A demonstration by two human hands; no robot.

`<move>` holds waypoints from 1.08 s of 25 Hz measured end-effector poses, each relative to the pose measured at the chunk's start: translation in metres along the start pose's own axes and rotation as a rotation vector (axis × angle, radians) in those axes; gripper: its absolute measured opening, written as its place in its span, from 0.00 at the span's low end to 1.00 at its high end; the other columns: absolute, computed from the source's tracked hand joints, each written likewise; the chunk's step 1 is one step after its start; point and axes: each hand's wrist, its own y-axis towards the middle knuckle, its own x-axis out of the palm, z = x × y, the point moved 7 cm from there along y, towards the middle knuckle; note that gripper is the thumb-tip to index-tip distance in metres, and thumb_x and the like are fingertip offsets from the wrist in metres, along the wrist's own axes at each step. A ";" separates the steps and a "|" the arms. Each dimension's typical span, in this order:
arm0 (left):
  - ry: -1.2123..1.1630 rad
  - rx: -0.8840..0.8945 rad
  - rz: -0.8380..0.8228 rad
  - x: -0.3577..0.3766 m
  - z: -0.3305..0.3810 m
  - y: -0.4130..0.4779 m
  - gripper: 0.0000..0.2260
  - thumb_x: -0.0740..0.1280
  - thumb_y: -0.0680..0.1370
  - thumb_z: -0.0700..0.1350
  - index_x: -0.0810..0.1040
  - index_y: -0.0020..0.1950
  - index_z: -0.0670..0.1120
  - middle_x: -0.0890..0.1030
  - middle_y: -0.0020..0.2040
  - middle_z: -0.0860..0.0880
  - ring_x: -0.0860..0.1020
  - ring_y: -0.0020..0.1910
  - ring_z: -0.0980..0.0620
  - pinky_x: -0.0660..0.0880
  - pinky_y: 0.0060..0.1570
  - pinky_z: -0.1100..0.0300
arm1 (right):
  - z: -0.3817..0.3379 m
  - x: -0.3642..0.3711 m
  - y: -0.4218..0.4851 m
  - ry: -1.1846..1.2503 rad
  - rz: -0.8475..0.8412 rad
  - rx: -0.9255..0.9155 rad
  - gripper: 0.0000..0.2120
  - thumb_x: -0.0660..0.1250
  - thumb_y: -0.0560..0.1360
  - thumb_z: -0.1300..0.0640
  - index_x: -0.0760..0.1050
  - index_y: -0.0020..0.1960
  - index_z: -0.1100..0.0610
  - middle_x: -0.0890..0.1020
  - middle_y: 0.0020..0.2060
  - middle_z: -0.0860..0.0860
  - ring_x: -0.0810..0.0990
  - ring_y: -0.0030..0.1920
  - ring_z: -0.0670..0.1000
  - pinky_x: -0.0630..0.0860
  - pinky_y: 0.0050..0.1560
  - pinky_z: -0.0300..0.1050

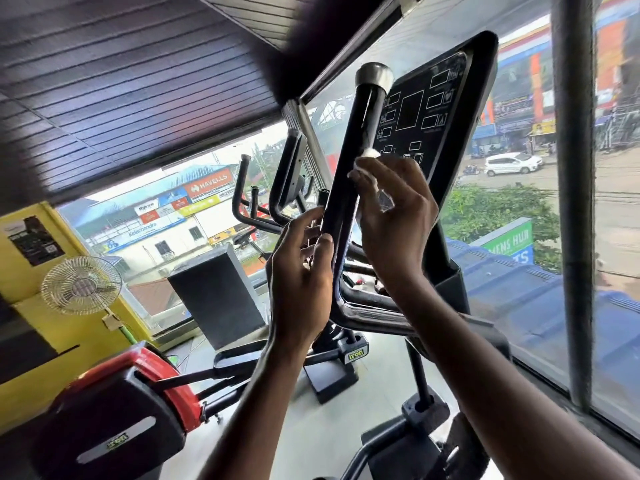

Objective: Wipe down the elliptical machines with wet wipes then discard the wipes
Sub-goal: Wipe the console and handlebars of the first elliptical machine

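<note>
Pale floor (329, 427) bearing elliptical machines (330, 374), black cabinet (218, 296)

Two bare arms are all that shows of the person. The left hand (301, 271), just left of the elliptical handlebar (351, 143), is uncovered, and its thumbnail next to the bar is short and trimmed. Its forearm, below the handlebar, is bare down to the lower edge of the view. The right hand (394, 216), just right of the handlebar, is also uncovered, with knuckles and tendons ridged on its back. Its forearm looks broader and is bare down to the lower right corner.
</note>
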 end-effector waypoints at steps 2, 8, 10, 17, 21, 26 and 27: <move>0.002 0.014 -0.004 0.001 0.000 0.004 0.15 0.63 0.77 0.38 0.80 0.62 0.49 0.82 0.55 0.59 0.79 0.55 0.65 0.72 0.51 0.73 | -0.006 -0.001 -0.021 -0.033 -0.072 -0.037 0.06 0.73 0.77 0.63 0.86 0.53 0.58 0.82 0.49 0.49 0.81 0.50 0.44 0.75 0.53 0.36; 0.029 0.037 0.010 0.007 0.004 0.016 0.14 0.64 0.77 0.39 0.81 0.61 0.48 0.83 0.55 0.56 0.81 0.54 0.58 0.79 0.53 0.57 | -0.002 0.004 0.022 -0.031 -0.033 -0.147 0.08 0.71 0.78 0.65 0.85 0.55 0.60 0.83 0.50 0.53 0.82 0.49 0.48 0.78 0.50 0.37; 0.059 0.054 0.017 0.010 0.009 0.021 0.15 0.64 0.77 0.41 0.81 0.62 0.46 0.83 0.56 0.54 0.81 0.53 0.61 0.79 0.53 0.60 | -0.003 0.008 0.023 -0.086 -0.036 -0.168 0.08 0.71 0.78 0.64 0.85 0.55 0.61 0.83 0.51 0.53 0.82 0.50 0.49 0.77 0.50 0.35; 0.093 0.061 0.029 0.015 0.014 0.031 0.15 0.63 0.77 0.45 0.81 0.62 0.47 0.84 0.53 0.54 0.81 0.45 0.61 0.79 0.46 0.61 | -0.005 0.017 0.092 -0.169 -0.017 -0.243 0.09 0.70 0.77 0.63 0.85 0.56 0.60 0.82 0.49 0.54 0.81 0.46 0.49 0.73 0.47 0.29; 0.085 0.067 0.013 0.015 0.015 0.028 0.15 0.63 0.77 0.44 0.81 0.62 0.49 0.84 0.53 0.55 0.81 0.45 0.61 0.78 0.46 0.65 | -0.003 0.016 0.084 -0.161 -0.067 -0.256 0.09 0.69 0.77 0.63 0.85 0.56 0.61 0.82 0.50 0.54 0.81 0.47 0.47 0.71 0.50 0.24; 0.109 0.078 -0.016 0.012 0.015 0.029 0.16 0.63 0.77 0.44 0.81 0.64 0.49 0.82 0.58 0.56 0.81 0.50 0.63 0.77 0.52 0.64 | -0.004 0.016 0.085 -0.167 -0.046 -0.226 0.10 0.68 0.77 0.65 0.85 0.55 0.60 0.82 0.51 0.54 0.81 0.49 0.49 0.73 0.50 0.31; 0.110 0.083 -0.018 0.011 0.014 0.028 0.17 0.63 0.77 0.44 0.81 0.64 0.49 0.82 0.59 0.56 0.81 0.53 0.61 0.78 0.55 0.61 | -0.007 0.018 0.078 -0.180 -0.073 -0.242 0.11 0.68 0.77 0.66 0.85 0.56 0.60 0.82 0.52 0.54 0.81 0.51 0.51 0.76 0.51 0.35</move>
